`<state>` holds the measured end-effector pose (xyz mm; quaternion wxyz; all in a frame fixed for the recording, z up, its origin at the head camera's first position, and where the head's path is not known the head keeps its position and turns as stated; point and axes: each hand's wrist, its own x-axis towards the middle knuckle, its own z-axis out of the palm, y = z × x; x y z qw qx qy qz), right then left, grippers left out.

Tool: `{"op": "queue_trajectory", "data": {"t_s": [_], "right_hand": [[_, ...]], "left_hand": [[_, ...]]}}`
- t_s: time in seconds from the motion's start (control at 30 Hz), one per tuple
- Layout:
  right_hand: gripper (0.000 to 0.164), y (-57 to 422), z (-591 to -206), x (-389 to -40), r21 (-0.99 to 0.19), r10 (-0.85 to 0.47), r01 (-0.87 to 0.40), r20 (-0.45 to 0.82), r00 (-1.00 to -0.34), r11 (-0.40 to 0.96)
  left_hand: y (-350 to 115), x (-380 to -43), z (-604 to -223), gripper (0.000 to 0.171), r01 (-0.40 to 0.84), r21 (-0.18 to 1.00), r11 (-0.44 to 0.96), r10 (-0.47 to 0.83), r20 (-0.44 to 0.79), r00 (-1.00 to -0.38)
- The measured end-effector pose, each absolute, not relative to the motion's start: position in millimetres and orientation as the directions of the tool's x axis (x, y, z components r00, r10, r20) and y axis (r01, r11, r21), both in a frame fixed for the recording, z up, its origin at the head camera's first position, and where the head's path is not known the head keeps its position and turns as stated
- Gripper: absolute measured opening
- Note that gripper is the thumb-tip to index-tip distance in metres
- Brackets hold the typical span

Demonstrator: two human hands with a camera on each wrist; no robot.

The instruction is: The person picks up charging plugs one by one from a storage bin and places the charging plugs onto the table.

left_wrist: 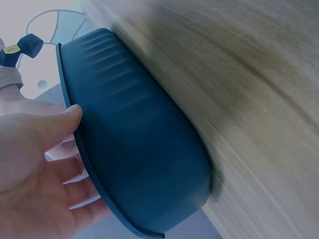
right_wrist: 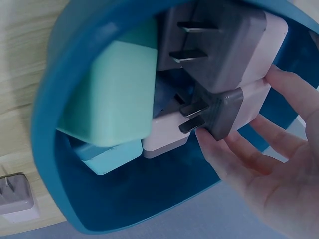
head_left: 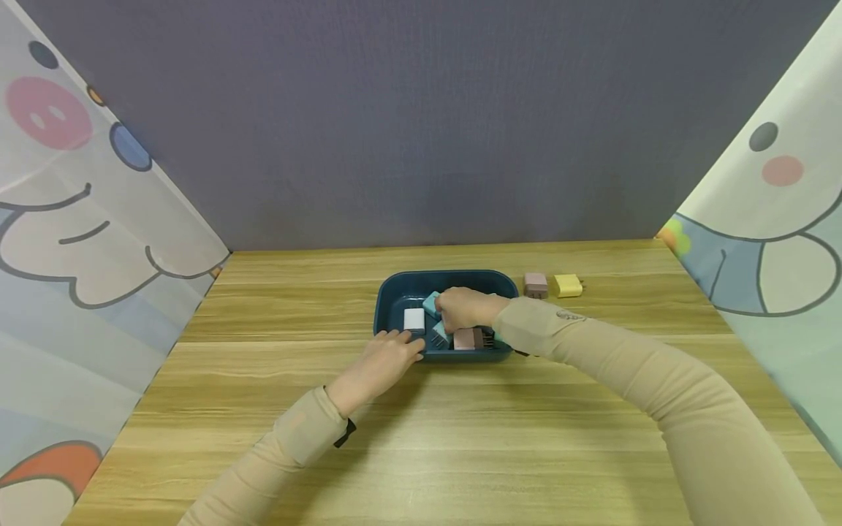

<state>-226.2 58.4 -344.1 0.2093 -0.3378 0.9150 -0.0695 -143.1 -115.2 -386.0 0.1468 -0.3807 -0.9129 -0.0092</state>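
A dark blue plastic bin stands on the table with several charger plugs in it. My left hand grips its near left rim, the thumb on the outer wall and the fingers over the edge. Inside the bin, my right hand pinches a pink-and-grey charger plug whose metal prongs show in the right wrist view. Around it lie a white charger, a light blue charger, a pink-and-brown charger and a mint green charger.
Right of the bin, a pink charger and a yellow charger lie on the wooden table. A grey panel rises behind, and cartoon-printed sheets flank both sides.
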Motion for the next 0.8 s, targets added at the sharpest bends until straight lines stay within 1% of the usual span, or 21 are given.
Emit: {"op": "queue_trajectory", "data": {"t_s": [0.2,0.27,0.43,0.5,0.53,0.67,0.8], "right_hand": [[0.033,57.4,-344.9,-226.5,-0.269,-0.628,-0.568,-0.358,-0.691,0.778],[0.030,57.0,-344.9,-226.5,-0.269,-0.623,-0.562,-0.363,-0.693,0.782],[0.011,56.8,-343.8,-227.5,-0.264,-0.623,-0.565,-0.358,-0.695,0.782],[0.009,57.3,-342.5,-227.7,-0.262,-0.631,-0.574,-0.346,-0.695,0.776],[0.011,57.6,-341.7,-227.7,-0.257,-0.634,-0.579,-0.338,-0.696,0.774],[0.029,58.8,-338.3,-227.8,-0.243,-0.639,-0.591,-0.328,-0.696,0.769],[0.034,59.9,-335.8,-229.2,-0.247,-0.636,-0.587,-0.334,-0.696,0.771]], "left_hand": [[-114.1,-143.1,-386.6,0.009,0.696,-0.101,0.711,0.692,0.276,-0.667],[-113.6,-142.8,-386.3,0.009,0.695,-0.098,0.712,0.691,0.276,-0.668],[-112.6,-142.4,-385.3,0.009,0.700,-0.082,0.709,0.691,0.279,-0.667],[-112.4,-142.4,-385.1,0.008,0.700,-0.080,0.710,0.690,0.276,-0.669],[-112.4,-142.4,-384.9,0.008,0.699,-0.080,0.711,0.690,0.275,-0.670],[-112.3,-142.4,-384.7,0.008,0.696,-0.084,0.713,0.689,0.269,-0.673],[-112.6,-142.4,-384.7,0.008,0.698,-0.090,0.711,0.691,0.272,-0.669]]}}
